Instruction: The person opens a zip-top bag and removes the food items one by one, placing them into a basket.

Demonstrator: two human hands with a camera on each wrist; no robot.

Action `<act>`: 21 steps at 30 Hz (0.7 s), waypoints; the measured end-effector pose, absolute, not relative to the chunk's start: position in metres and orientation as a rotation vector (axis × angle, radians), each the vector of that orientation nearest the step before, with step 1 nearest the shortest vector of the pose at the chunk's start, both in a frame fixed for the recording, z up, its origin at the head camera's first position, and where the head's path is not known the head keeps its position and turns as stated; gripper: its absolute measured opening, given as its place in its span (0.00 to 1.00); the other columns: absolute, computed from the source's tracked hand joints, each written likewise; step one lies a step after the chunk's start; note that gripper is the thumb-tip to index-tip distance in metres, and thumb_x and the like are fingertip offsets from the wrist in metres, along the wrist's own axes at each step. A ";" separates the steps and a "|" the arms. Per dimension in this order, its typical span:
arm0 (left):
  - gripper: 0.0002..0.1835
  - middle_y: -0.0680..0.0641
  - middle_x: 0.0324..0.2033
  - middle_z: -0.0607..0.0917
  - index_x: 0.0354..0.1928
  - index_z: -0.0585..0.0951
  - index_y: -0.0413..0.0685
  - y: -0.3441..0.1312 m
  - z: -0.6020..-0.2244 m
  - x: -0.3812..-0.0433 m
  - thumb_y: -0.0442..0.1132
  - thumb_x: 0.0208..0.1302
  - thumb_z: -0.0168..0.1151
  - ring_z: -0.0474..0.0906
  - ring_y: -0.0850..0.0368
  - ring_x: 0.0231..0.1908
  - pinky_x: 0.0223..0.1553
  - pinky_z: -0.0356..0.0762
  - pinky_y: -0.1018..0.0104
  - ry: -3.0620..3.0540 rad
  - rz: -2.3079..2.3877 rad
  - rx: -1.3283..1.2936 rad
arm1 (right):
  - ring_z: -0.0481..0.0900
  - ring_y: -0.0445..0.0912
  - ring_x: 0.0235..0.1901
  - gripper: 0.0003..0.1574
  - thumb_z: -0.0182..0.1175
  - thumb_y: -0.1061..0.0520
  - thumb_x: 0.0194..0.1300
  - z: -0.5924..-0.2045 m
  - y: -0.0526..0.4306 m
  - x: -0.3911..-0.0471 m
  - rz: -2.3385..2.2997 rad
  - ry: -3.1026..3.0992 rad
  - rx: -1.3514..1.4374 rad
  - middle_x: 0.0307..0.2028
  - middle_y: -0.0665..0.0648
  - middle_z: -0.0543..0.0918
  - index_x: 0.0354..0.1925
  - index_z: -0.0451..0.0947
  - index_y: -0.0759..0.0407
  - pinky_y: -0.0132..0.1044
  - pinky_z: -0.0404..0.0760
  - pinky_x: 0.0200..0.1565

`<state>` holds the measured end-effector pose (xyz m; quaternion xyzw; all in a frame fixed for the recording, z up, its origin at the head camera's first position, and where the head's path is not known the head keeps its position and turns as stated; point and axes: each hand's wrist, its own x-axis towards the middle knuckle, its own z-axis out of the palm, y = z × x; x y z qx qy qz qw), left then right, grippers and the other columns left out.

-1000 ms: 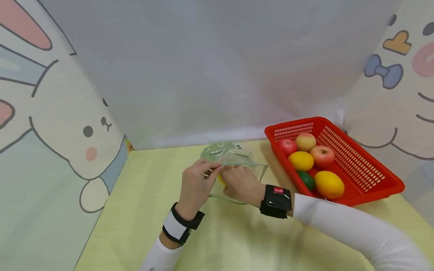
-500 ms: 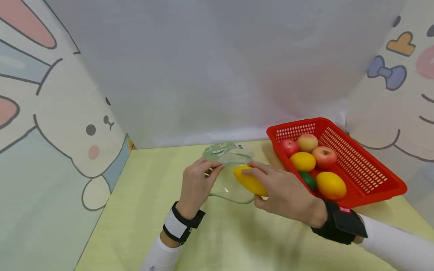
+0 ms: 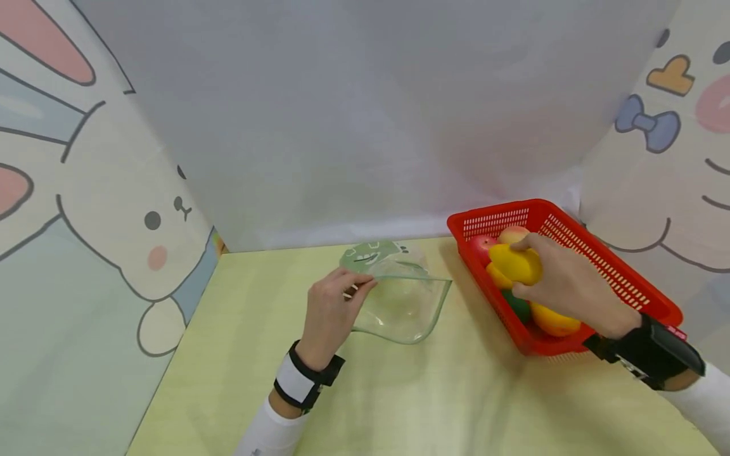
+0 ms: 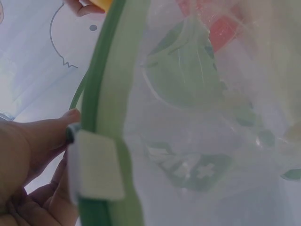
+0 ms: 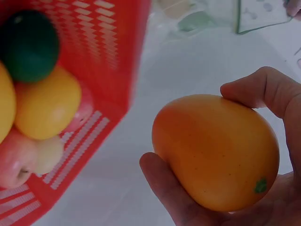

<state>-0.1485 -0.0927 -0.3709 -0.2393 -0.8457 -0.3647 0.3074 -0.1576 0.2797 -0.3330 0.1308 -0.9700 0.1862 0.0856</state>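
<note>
My left hand (image 3: 333, 310) pinches the green-edged opening of a clear zip bag (image 3: 399, 310), which lies on the table with its mouth gaping. In the left wrist view, the thumb and fingers are at the bag's pale slider (image 4: 100, 167). My right hand (image 3: 576, 291) grips a yellow mango (image 3: 516, 264) above the near left side of the red basket (image 3: 578, 235). Fingers curl round both sides of the mango in the right wrist view, where its green stem mark (image 5: 260, 185) shows. Part of the basket's fruit is hidden behind this hand.
Inside the basket sit a red fruit (image 3: 482, 246), a peach-coloured fruit (image 3: 511, 234), a dark green fruit (image 3: 518, 306) and another yellow mango (image 3: 552, 322). A grey-white wall (image 3: 342, 126) rises behind the table, with cartoon-printed panels at both sides.
My right hand has come out of the bag with the mango and moved right, to above the basket. The left hand stays at the bag's edge.
</note>
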 end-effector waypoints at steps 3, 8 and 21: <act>0.04 0.45 0.31 0.90 0.37 0.92 0.40 -0.092 -0.371 -0.148 0.33 0.62 0.77 0.88 0.56 0.27 0.29 0.87 0.71 -2.244 -0.973 -0.631 | 0.79 0.59 0.45 0.44 0.79 0.52 0.57 -0.340 0.310 -0.172 0.529 -2.991 0.315 0.51 0.69 0.81 0.63 0.70 0.66 0.61 0.86 0.45; 0.04 0.46 0.31 0.90 0.38 0.92 0.41 -0.092 -0.371 -0.148 0.34 0.62 0.76 0.88 0.56 0.28 0.29 0.87 0.70 -2.254 -0.974 -0.634 | 0.80 0.57 0.41 0.42 0.78 0.51 0.57 -0.349 0.356 -0.188 0.416 -3.101 0.262 0.49 0.72 0.84 0.60 0.71 0.70 0.58 0.87 0.42; 0.05 0.46 0.31 0.90 0.38 0.92 0.40 -0.091 -0.372 -0.149 0.34 0.62 0.77 0.88 0.56 0.28 0.30 0.87 0.71 -2.257 -0.948 -0.647 | 0.77 0.51 0.35 0.37 0.76 0.52 0.57 -0.368 0.406 -0.204 0.308 -3.335 0.367 0.40 0.62 0.83 0.56 0.74 0.71 0.45 0.81 0.36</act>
